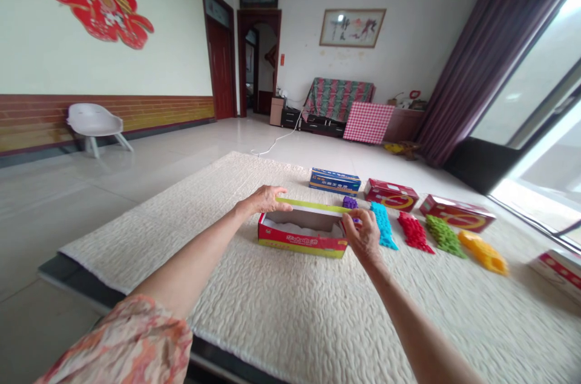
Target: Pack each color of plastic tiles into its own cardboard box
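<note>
In front of me an open red and yellow-green cardboard box (299, 244) stands on the cream quilted cover, its lid flap (315, 205) raised. My left hand (267, 200) grips the flap's left end between thumb and fingers. At the other end, my right hand (364, 231) pinches the flap near its right corner. Pale lining shows inside the box; what lies deeper is hidden. Just beyond my right hand are small purple pieces (350, 202), partly hidden. To its right lie groups of light blue pieces (384, 225) and red pieces (414, 233).
Green pieces (445, 236) and yellow pieces (483, 252) lie farther right. Behind them stand a blue box (334, 181) and two dark red boxes (391, 195). Another red and white box (560, 275) sits at the right edge. A white chair (94, 123) stands on the floor.
</note>
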Demonstrator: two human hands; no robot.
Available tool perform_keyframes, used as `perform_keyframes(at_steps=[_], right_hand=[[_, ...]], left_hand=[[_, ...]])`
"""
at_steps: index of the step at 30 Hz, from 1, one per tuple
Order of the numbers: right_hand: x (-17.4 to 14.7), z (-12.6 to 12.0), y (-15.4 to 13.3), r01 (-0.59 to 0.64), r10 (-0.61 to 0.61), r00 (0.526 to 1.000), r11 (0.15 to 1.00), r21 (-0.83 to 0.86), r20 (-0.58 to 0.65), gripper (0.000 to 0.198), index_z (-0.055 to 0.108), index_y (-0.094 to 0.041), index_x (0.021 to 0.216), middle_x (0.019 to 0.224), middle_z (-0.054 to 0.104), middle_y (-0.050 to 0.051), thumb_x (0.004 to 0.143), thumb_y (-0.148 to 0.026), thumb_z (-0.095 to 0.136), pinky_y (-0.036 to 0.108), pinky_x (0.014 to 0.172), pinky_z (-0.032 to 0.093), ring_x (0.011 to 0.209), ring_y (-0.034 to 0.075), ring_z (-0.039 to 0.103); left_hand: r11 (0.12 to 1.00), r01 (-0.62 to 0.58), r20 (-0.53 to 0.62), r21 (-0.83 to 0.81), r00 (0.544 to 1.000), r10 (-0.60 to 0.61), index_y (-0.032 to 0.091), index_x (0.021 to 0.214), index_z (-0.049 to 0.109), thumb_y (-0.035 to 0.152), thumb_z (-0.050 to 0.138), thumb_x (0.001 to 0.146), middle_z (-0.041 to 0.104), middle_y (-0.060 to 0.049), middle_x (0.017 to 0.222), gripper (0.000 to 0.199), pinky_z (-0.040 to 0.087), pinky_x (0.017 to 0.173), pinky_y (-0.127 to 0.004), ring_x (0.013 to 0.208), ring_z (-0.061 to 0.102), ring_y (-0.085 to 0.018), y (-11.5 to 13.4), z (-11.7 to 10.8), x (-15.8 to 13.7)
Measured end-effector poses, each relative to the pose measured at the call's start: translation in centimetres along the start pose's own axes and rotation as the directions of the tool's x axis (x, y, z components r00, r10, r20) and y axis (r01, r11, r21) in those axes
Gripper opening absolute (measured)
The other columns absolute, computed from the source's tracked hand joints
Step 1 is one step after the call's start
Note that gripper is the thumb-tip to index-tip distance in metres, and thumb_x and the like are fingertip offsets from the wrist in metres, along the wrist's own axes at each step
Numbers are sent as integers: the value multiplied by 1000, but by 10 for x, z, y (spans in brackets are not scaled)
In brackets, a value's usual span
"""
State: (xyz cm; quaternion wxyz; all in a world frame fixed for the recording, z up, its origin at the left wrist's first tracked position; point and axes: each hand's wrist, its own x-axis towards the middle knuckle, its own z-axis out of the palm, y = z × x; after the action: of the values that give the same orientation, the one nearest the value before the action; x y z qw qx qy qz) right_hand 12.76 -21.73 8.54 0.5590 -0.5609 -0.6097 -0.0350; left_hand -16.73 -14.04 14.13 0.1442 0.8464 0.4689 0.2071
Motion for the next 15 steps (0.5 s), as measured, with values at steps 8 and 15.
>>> perform_keyframes(at_steps=[8,15], right_hand=[[-8,9,16,76,-70,995,994,-81,69,8,58,-20,78,82,57,6,78,-26,52,35,67,53,73,19,58],[-5,8,8,266,-218,921,957,-114,321,43,63,-19,98,117,57,11,64,-1,43,40,96,44,111,25,52]], left_hand=[[998,17,-5,-53,1000,-17,19,122,62,62,67,66,71,-9,102,71,49,79,-26,95,67,-23,-7,-6,17],[995,89,-250,-38,963,-96,20,123,59,56,65,71,68,-7,107,64,49,84,-27,96,66,-21,-6,-4,32]])
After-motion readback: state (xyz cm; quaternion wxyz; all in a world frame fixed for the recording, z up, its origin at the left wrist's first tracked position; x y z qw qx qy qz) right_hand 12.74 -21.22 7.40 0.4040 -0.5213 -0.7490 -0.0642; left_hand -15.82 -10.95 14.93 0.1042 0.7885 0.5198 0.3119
